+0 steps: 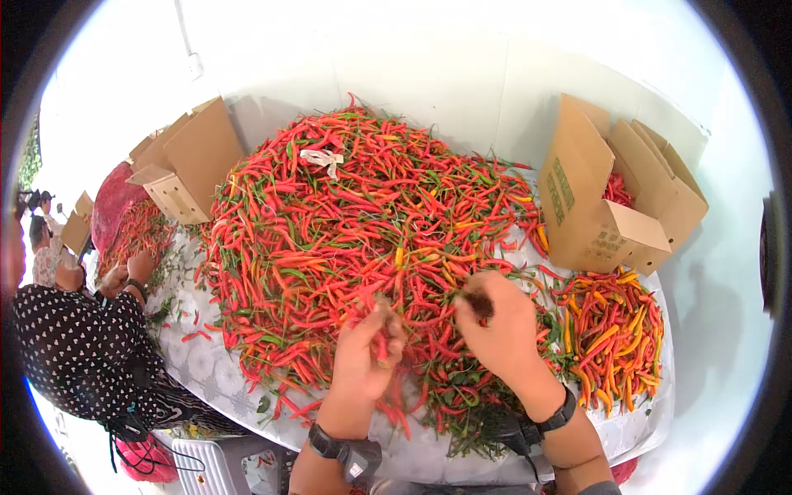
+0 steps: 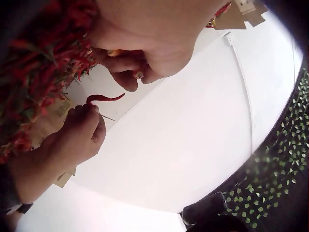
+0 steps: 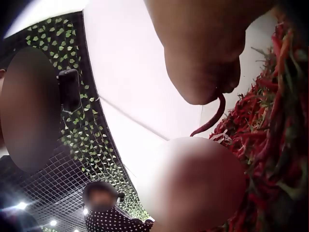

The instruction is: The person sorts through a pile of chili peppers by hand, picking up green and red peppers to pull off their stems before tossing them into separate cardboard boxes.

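A large heap of red chili peppers (image 1: 330, 223), mixed with some green and orange ones, spreads before me. Over its front edge, my left hand (image 1: 367, 355) has its fingers curled round red chili peppers (image 1: 381, 342). In the left wrist view, an orange tip shows between this hand's fingers. To the right, my right hand (image 1: 503, 330) is held low over the heap, its fingertips bent inward. Both wrist views show it pinching one curved red chili pepper (image 2: 104, 98), whose thin stem sticks out near the thumb. Much of the grip is covered by the fingers.
A smaller pile of orange and red chilies (image 1: 610, 338) lies at right, below an open cardboard box (image 1: 586, 190) holding red chilies. Green stems and leaves (image 1: 470, 388) gather near my right forearm. Another cardboard box (image 1: 194, 161) and a person (image 1: 91, 346) working at chilies are at left.
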Available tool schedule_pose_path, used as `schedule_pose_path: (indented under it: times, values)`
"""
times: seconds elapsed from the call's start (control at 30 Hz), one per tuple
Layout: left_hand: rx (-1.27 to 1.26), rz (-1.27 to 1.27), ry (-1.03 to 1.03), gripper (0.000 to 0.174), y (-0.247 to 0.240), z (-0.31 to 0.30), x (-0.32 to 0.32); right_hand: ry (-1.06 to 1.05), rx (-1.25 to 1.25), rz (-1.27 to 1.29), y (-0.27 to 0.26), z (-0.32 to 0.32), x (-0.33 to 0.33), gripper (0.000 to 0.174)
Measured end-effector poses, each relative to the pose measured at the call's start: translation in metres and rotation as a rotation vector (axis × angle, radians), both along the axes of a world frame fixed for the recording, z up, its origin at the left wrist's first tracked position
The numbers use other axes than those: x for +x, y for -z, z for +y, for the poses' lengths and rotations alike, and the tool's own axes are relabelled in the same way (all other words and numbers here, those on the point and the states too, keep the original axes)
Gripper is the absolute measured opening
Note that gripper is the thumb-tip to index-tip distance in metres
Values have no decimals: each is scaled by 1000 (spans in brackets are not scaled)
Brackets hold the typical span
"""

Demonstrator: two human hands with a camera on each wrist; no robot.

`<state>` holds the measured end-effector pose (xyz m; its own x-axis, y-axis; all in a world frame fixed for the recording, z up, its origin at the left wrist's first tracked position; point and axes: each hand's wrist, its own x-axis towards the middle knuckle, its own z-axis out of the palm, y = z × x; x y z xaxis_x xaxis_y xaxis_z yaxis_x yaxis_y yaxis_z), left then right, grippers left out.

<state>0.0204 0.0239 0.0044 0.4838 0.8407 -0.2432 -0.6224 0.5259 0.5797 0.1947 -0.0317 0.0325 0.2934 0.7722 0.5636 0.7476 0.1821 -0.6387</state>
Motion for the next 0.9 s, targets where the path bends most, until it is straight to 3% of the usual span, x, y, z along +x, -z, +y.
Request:
schedule_pose_path:
  times: [0.13, 0.27, 0.4, 0.5, 0.53, 0.63, 0.73, 0.9]
  values:
    - [-36, 85, 5, 11, -10, -10, 10, 90, 70, 162, 4, -8, 11, 13]
    - [338, 194, 110, 25, -4, -16, 13, -96, -10, 664, 4, -9, 2, 12]
    - [523, 389, -23, 19, -2, -25, 22, -182, -172, 548, 11, -19, -26, 12]
    - [376, 201, -28, 20, -2, -19, 15, -208, -192, 663, 6, -15, -18, 9]
    - [369, 160, -13, 20, 4, -14, 12, -246, -195, 808, 14, -12, -10, 10]
    - [437, 275, -76, 20, -1, -17, 18, -247, -262, 1076, 7, -14, -10, 7]
    - [583, 324, -178, 18, -1, -27, 30, -196, -180, 634, 21, -16, -22, 11]
    - [537, 433, -164, 20, 6, -19, 18, -181, -154, 593, 13, -24, -32, 10]
